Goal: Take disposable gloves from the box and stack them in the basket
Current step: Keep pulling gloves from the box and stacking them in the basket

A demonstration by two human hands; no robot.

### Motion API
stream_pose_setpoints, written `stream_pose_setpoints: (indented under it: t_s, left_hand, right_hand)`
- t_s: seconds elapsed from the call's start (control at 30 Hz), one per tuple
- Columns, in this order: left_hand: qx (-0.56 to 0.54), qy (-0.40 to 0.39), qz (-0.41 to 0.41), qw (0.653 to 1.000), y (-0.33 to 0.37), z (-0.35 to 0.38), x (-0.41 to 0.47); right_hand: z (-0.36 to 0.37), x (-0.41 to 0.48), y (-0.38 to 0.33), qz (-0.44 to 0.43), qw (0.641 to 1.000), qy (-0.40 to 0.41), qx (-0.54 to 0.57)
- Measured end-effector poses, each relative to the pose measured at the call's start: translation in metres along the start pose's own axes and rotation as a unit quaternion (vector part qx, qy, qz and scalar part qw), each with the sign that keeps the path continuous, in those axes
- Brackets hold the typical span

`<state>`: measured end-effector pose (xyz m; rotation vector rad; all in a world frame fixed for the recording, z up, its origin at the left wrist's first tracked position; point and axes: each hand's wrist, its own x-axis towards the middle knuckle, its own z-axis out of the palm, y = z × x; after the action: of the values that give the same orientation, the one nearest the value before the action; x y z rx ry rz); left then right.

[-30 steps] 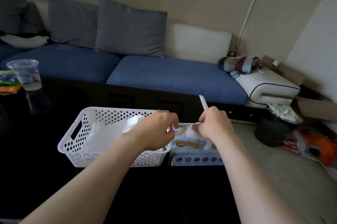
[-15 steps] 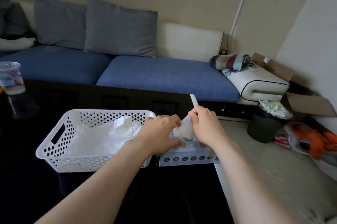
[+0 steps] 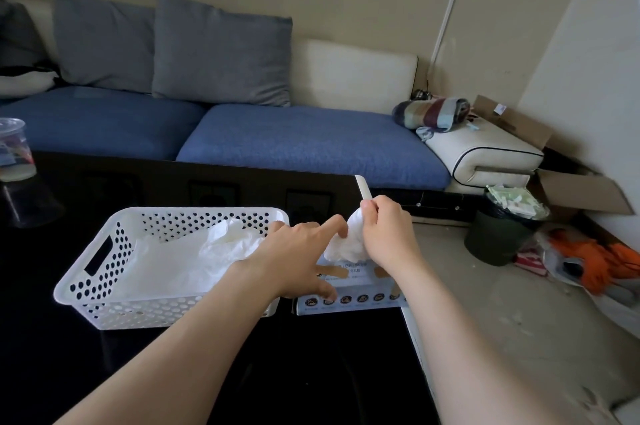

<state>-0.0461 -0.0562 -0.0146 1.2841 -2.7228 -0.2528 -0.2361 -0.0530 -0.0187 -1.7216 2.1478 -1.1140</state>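
pinching glove (image 3: 346,246) over box (image 3: 349,303) with right hand (image 3: 386,234); touching it with loose-fingered left hand (image 3: 298,260), partly hiding basket (image 3: 86,287) rim. cup (image 3: 14,151) far left, bin (image 3: 498,237) right.

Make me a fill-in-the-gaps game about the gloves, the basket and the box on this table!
1. The right hand grips a crumpled ____ disposable glove.
2. The white perforated plastic basket stands to the ____ of the pale blue cardboard glove box.
3. Basket and box both stand on a glossy ____ table.

Missing words: white; left; black.
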Motion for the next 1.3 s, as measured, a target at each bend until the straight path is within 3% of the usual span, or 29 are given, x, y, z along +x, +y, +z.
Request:
stream_pose_setpoints:
  t_s: [0.2,0.4,0.53,0.7,1.0,1.07,1.17,1.3]
  left_hand:
    - [0.013,-0.005,0.003,1.0,0.001,-0.001,0.0]
    - [0.033,-0.022,0.001,0.999,0.006,0.0,0.0]
    - [0.039,-0.02,-0.005,0.999,0.008,0.001,0.002]
    - [0.043,-0.038,-0.005,0.998,0.009,0.0,0.002]
    - [0.061,-0.069,-0.006,0.996,0.015,-0.001,-0.002]
    - [0.056,-0.071,-0.006,0.996,0.015,0.001,0.0]
    - [0.023,-0.066,-0.01,0.998,0.013,0.002,-0.001]
    - [-0.132,-0.001,-0.029,0.991,0.006,0.001,-0.005]
  right_hand:
    - [0.005,0.004,0.002,0.018,0.999,0.044,0.006]
    - [0.0,0.001,-0.008,0.027,0.986,0.163,-0.004]
    - [0.0,0.002,-0.006,0.046,0.966,0.244,0.069]
    - [-0.001,0.003,-0.01,0.033,0.952,0.297,0.059]
    - [-0.019,0.012,-0.029,-0.031,0.894,0.411,0.173]
    - [-0.028,0.011,-0.038,-0.046,0.889,0.408,0.201]
    - [-0.029,0.007,-0.042,-0.056,0.912,0.355,0.198]
    - [-0.03,0.002,-0.046,-0.047,0.934,0.266,0.234]
